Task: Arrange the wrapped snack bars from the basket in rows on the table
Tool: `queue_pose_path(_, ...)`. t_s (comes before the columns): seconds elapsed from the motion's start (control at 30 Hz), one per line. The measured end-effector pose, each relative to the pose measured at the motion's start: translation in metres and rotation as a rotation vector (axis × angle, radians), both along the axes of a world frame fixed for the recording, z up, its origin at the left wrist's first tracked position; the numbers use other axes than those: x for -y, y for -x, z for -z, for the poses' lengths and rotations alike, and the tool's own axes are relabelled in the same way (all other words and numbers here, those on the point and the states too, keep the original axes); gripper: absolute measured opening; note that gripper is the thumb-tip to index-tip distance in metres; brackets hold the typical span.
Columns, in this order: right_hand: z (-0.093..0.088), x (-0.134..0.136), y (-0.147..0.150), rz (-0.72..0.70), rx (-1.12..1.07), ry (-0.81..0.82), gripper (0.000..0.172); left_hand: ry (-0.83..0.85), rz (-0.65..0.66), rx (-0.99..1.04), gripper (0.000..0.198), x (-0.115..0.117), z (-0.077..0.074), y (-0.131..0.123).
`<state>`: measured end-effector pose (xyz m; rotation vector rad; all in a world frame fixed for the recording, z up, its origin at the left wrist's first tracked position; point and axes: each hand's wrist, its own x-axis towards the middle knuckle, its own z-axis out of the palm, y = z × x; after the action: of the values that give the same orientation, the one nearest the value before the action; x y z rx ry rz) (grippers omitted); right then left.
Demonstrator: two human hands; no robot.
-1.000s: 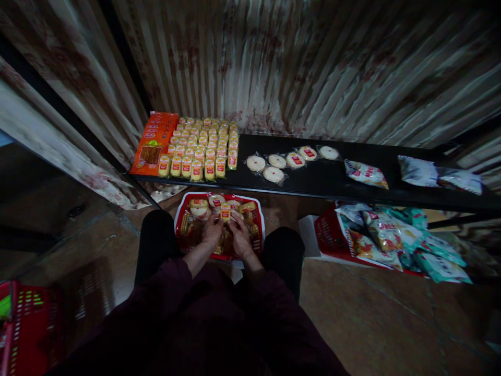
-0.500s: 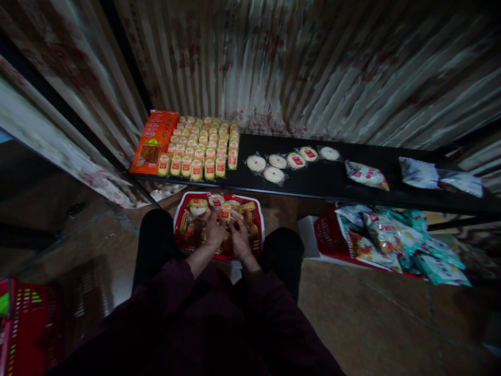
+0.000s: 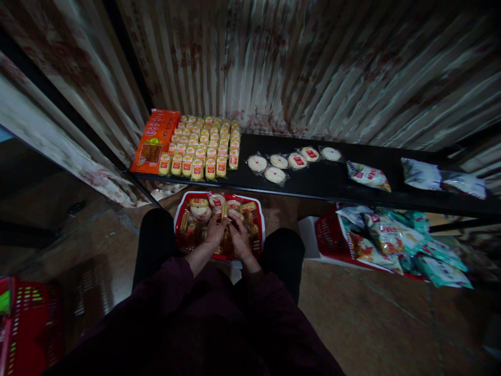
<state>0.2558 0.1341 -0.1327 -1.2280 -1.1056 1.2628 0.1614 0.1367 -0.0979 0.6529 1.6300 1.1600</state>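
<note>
Between my knees stands a red basket with a white rim (image 3: 260, 219), full of small wrapped cakes and round flat pastries. Over it, my left hand (image 3: 214, 231) and my right hand (image 3: 239, 236) come together around one small wrapped cake (image 3: 224, 211). Both sets of fingers are curled in and grip its near end, and its narrow side faces up. A round wrapped pastry (image 3: 199, 209) lies in the basket to the left of my hands. The fingertips partly hide the held cake.
A black shelf (image 3: 313, 180) runs ahead, bearing rows of wrapped cakes (image 3: 198, 168), an orange packet (image 3: 152, 143), several round pastries (image 3: 275, 175) and snack bags (image 3: 368, 176). Lower right, a red basket (image 3: 329, 235) holds more bags. Another red basket (image 3: 35, 324) stands lower left.
The small cake between my hands has turned from its labelled face to its narrow side. Both hands stay in nearly the same place over the basket.
</note>
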Motion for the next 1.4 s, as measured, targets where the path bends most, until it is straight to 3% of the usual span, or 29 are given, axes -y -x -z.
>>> queue_pose_path(0.3,-0.002,0.0,0.001,0.009,-0.056,0.019,0.037,0.0,-0.023,0.09,0.027,0.001,-0.004,0.0)
queue_pose_path(0.6,0.007,-0.002,0.003,0.046,-0.175,0.038,0.03,0.093,-0.048,0.272,0.015,0.004,0.008,0.004)
queue_pose_path(0.77,0.009,-0.003,0.005,0.122,-0.211,0.087,0.032,0.065,-0.064,0.391,0.021,0.005,0.007,0.005)
queue_pose_path(0.93,0.011,-0.002,0.005,0.105,-0.188,0.065,0.031,0.072,-0.092,0.551,0.016,0.002,0.003,0.005)
queue_pose_path(1.03,0.011,-0.001,0.003,0.083,-0.138,0.058,0.03,0.11,-0.177,0.621,0.019,-0.001,0.003,0.006)
queue_pose_path(1.13,0.012,-0.001,0.002,0.057,-0.075,0.052,0.03,0.143,-0.235,0.622,0.017,-0.003,0.006,0.006)
queue_pose_path(1.4,0.011,0.0,0.002,0.054,0.064,-0.02,0.028,0.181,-0.24,0.609,0.014,-0.007,0.017,0.008)
